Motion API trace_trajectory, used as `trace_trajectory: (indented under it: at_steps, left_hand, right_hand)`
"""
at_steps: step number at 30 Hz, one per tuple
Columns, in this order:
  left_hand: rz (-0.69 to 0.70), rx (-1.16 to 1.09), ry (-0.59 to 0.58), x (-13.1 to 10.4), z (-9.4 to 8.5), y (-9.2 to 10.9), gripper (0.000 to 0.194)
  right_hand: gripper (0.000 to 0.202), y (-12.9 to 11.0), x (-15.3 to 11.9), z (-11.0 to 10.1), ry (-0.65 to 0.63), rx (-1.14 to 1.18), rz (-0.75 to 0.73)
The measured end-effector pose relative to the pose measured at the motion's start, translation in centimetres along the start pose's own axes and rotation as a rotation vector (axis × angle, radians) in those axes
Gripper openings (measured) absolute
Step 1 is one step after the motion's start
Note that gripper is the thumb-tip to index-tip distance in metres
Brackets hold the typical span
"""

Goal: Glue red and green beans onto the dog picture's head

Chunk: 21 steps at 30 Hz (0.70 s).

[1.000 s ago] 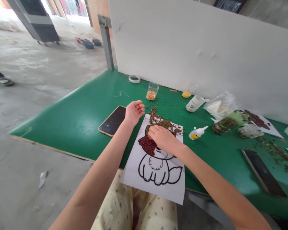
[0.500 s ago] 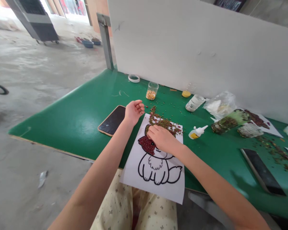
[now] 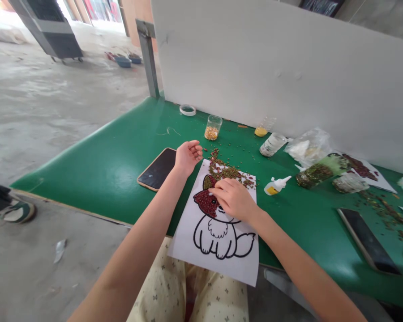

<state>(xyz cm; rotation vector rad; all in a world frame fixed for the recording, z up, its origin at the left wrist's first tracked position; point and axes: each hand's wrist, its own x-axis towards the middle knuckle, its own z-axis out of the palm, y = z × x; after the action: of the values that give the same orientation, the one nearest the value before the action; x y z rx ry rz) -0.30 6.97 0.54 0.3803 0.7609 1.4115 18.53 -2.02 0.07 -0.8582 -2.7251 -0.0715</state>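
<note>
A paper sheet with a cartoon animal outline (image 3: 215, 237) lies over the table's front edge, partly above my lap. Dark red beans (image 3: 204, 205) cover much of the animal's face, and green ones fill one ear (image 3: 207, 182). My right hand (image 3: 233, 199) is over the head, fingertips bunched together at the forehead; anything pinched there is too small to make out. Loose green and red beans (image 3: 230, 172) are heaped along the sheet's top edge. Beside the upper left corner, my left hand (image 3: 189, 156) rests palm up with fingers loosely bent, holding nothing visible, near a phone (image 3: 158, 170).
A jar of corn kernels (image 3: 212, 129) stands behind the sheet. To the right are a glue bottle (image 3: 277, 185), a tipped clear jar (image 3: 272, 144), a green-tinted bottle (image 3: 319, 171) and another phone (image 3: 367, 241). A shoe (image 3: 18, 212) shows at the far left.
My right hand has drawn back slightly from the ear, uncovering its green filling; the fingertips are now at the forehead. My left hand is still. A person's shoe has appeared at the left.
</note>
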Motion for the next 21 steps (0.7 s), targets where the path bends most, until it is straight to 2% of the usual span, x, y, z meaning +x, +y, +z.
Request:
trace_trajectory:
  at_steps: [5, 21]
  left_hand:
    - [-0.003, 0.000, 0.003, -0.13, 0.08, 0.00, 0.008]
    - [-0.003, 0.004, -0.018, 0.05, -0.12, -0.06, 0.010]
  right_hand:
    - [0.029, -0.41, -0.97, 0.66, 0.001, 0.052, -0.027]
    - [0.031, -0.54, -1.24, 0.96, -0.012, 0.062, 0.003]
